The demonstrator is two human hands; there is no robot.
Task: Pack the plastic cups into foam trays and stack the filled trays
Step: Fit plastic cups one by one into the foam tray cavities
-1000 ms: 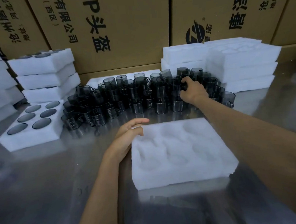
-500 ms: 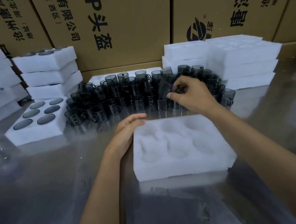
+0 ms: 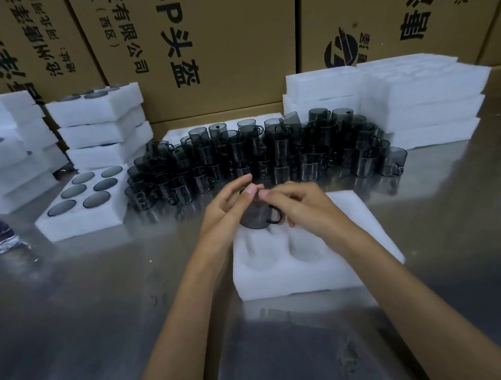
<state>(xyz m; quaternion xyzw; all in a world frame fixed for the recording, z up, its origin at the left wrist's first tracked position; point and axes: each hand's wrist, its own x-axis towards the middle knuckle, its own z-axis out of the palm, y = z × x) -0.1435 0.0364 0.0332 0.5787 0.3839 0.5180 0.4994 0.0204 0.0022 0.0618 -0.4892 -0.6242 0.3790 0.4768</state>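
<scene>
Single head-worn view
It looks forward and down, close over the bench (image 3: 76, 315), toward cardboard boxes (image 3: 221, 46) at the back.

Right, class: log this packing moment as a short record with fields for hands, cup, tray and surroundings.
left hand: holds the cup with the right
right hand: grips the cup at its handle side
cup: dark, over the tray's far-left pocket
tray: white foam, visible pockets empty
loose cups: massed behind the tray
filled tray: six cups, at left
</scene>
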